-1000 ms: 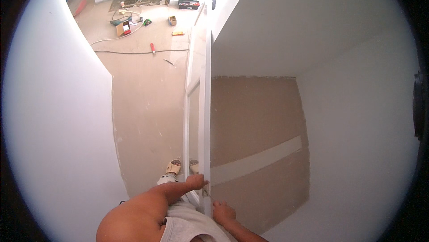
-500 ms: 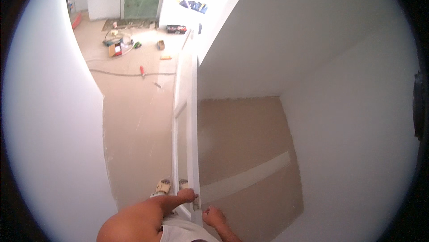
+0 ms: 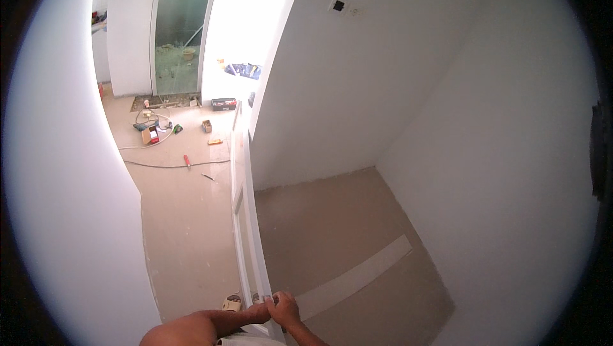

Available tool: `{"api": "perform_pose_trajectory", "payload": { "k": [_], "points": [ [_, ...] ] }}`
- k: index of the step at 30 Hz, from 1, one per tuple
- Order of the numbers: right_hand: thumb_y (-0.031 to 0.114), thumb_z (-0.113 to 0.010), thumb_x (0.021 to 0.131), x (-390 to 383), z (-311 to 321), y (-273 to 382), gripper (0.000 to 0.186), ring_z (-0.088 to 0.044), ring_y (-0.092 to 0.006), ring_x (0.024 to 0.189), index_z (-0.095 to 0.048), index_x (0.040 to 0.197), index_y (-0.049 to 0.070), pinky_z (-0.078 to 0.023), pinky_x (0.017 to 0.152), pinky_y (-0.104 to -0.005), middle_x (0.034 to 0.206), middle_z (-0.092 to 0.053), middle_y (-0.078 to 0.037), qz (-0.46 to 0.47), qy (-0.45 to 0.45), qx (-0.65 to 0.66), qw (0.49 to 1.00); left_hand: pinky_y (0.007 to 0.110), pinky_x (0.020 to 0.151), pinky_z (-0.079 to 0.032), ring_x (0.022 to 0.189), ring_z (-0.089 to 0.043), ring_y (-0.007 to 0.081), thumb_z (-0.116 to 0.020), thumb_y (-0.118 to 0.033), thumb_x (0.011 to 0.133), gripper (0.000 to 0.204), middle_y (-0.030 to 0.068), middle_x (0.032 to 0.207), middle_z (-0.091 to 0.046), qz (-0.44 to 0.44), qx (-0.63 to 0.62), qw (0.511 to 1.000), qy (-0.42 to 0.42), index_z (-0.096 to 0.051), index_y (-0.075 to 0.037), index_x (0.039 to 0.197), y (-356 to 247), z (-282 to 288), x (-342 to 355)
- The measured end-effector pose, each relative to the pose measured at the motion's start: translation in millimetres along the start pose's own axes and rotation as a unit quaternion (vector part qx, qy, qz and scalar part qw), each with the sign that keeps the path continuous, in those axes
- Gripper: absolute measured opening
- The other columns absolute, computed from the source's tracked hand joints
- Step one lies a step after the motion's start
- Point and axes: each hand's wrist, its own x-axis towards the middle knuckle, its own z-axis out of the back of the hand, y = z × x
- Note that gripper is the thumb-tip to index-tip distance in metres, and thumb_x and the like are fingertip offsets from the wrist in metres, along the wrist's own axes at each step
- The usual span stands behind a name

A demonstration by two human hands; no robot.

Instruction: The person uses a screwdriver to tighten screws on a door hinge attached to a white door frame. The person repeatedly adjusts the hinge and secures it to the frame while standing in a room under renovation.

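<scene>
Lwr ctr of frame, I see L hand [image 3: 258, 311] & R hand [image 3: 285, 309] at white framed panel [image 3: 253, 225], long axis up-frame; can't tell either grip's state.

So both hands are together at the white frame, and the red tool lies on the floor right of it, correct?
Not quite: the head view shows the red tool on the floor left of the white frame; the left hand and right hand are together at it.
</scene>
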Motion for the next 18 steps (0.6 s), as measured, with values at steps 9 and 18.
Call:
{"api": "perform_pose_trajectory", "payload": {
  "k": [9,18],
  "points": [
    [0.026,-0.061,0.082,-35.1,22.4,-28.2,0.024,-0.057,-0.0372,0.091,-0.058,0.095,0.005,-0.048,0.079,-0.0488,0.098,-0.056,-0.017,0.2,0.065,-0.123,0.97,0.047,0.084,-0.048,0.1,-0.06,0.0369,-0.047,-0.015,0.088,0.023,0.0215,0.105,-0.061,0.135,-0.027,0.983,-0.119,-0.058,-0.002,0.103,12.7,-45.9,13.7],
    [0.036,-0.057,0.088,-35.0,48.1,-26.0,0.032,-0.06,-0.037,0.098,-0.056,0.11,0.013,-0.05,0.075,-0.052,0.105,-0.058,-0.016,0.034,0.221,-0.233,0.947,0.048,0.082,-0.048,0.099,-0.06,0.0363,-0.046,-0.017,0.09,0.021,0.0187,0.103,-0.061,0.115,-0.069,0.975,-0.18,-0.058,-0.002,0.1,-2.5,-62.4,15.4]
  ]
}}
